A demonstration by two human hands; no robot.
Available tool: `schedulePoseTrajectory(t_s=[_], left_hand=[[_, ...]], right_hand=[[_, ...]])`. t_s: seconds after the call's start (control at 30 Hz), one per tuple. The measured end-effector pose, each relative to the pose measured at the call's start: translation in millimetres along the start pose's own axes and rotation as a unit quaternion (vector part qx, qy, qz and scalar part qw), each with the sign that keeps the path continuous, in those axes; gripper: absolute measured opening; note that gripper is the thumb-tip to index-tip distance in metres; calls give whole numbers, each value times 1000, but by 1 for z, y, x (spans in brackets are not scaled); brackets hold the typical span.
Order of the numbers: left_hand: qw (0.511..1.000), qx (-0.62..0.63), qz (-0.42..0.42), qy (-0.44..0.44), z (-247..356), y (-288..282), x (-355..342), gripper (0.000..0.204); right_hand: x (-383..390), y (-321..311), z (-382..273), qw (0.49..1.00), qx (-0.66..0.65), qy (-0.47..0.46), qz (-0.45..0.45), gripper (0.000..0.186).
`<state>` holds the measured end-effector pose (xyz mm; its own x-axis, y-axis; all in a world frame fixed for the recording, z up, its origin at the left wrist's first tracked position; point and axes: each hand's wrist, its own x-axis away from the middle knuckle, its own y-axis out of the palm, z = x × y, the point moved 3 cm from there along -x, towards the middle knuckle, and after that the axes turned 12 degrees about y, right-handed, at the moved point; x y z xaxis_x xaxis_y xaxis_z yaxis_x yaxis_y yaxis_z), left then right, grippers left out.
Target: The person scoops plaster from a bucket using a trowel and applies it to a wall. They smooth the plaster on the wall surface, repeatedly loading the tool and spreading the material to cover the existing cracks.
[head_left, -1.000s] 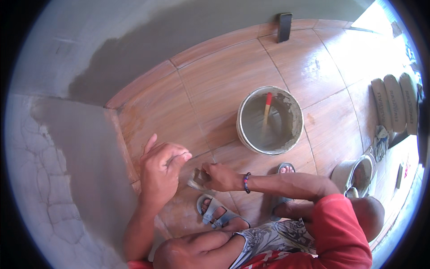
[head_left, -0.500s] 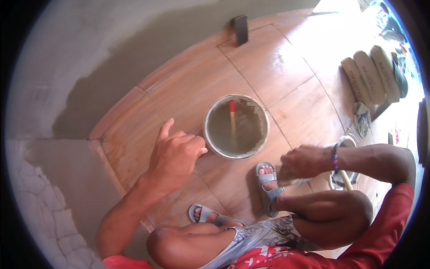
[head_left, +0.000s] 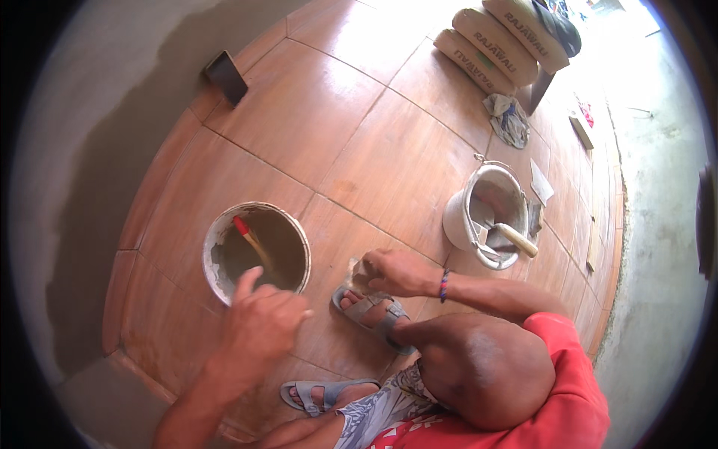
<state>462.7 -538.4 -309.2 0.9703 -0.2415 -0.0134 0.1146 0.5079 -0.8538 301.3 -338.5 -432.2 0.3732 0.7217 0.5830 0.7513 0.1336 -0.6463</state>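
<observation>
Pinching pale flat pc. (head_left: 354,269), R fingers (head_left: 375,263) closed; L fingers (head_left: 249,280) loosely curled, empty; dark-lettered sacks (head_left: 493,49) beyond.

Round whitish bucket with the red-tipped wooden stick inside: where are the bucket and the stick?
Round whitish bucket (head_left: 217,260): head view, left inner wall.
Red-tipped wooden stick (head_left: 255,243): head view, bare wooden shaft.

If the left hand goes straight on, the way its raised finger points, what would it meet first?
Most likely the bucket with the red-ended handle inside; in the picture, the left hand overlaps its near edge. Depth is unclear, so the hand may pass above it.
</observation>
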Motion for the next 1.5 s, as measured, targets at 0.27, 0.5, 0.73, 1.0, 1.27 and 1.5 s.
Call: schedulePoseTrajectory(t_s=[0.27,0.5,0.73,1.0,1.27,1.5], left_hand=[[947,76,183,254,94,41,-196,11],[934,-52,277,221,128,135,-304,16],[969,160,146,117,64,113,-295,24],[936,269,227,18,25,112,-273,30],[920,305,235,-79,-21,82,-234,37],[932,304,192,-39,-11,76,-219,38]], right_hand=[[4,55,44,983,-81,-119,118,38],[-3,11,30,985,-152,32,72,40],[-4,15,101,977,-166,24,134,29],[28,-5,82,981,-41,54,180,22],[98,-153,151,921,-1,292,257,28],[62,-94,218,934,8,315,167,38]])
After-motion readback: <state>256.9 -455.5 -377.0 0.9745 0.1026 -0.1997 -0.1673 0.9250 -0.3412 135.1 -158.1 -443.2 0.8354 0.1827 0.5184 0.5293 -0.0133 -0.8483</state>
